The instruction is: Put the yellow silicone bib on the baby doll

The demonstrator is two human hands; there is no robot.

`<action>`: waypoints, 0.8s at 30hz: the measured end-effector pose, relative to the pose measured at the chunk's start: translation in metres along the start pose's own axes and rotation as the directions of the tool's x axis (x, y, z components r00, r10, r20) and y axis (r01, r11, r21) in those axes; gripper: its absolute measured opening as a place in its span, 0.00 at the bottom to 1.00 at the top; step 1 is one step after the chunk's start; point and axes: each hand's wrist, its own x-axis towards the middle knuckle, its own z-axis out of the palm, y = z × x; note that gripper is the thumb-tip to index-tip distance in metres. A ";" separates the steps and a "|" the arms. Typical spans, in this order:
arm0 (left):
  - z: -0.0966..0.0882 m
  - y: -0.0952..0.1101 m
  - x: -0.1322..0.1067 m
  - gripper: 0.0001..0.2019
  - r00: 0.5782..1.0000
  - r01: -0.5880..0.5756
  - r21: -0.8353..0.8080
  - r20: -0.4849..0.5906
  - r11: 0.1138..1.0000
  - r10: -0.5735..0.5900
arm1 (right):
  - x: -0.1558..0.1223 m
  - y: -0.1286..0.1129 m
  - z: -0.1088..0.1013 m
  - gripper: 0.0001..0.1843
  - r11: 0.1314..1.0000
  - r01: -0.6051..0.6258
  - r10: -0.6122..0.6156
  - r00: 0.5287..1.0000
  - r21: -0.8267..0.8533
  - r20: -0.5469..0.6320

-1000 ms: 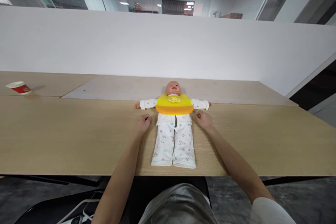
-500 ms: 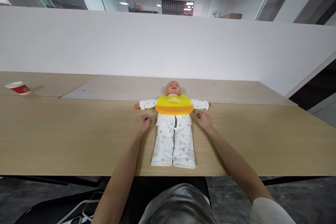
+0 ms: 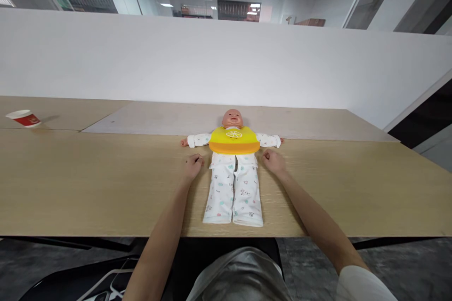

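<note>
Baby doll [image 3: 233,160] lying face-up on the wooden table [image 3: 88,178], head toward the white partition [image 3: 141,56], arms spread, legs pointing to the near edge; a yellow bib [image 3: 234,140] covers its chest, and patterned white pyjamas [image 3: 233,193] clothe the body. Left hand [image 3: 193,165] rests on the table just beside the doll's waist, fingers curled into a loose fist, holding nothing; right hand [image 3: 272,160] mirrors it on the opposite side, likewise curled and empty, possibly brushing the cloth, though contact cannot be confirmed. A red paper cup [image 3: 24,118] lies tipped at far left, well apart.
</note>
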 end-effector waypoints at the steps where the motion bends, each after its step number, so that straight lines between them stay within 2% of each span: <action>1: 0.000 0.000 0.000 0.13 1.000 0.000 0.001 0.000 1.000 0.000 | 0.000 0.000 0.000 0.10 1.000 0.001 -0.001 1.000 0.001 -0.001; 24: 0.000 -0.006 0.004 0.11 1.000 -0.025 0.035 -0.002 0.999 0.025 | 0.000 0.000 -0.001 0.10 1.000 -0.003 0.003 1.000 0.013 0.005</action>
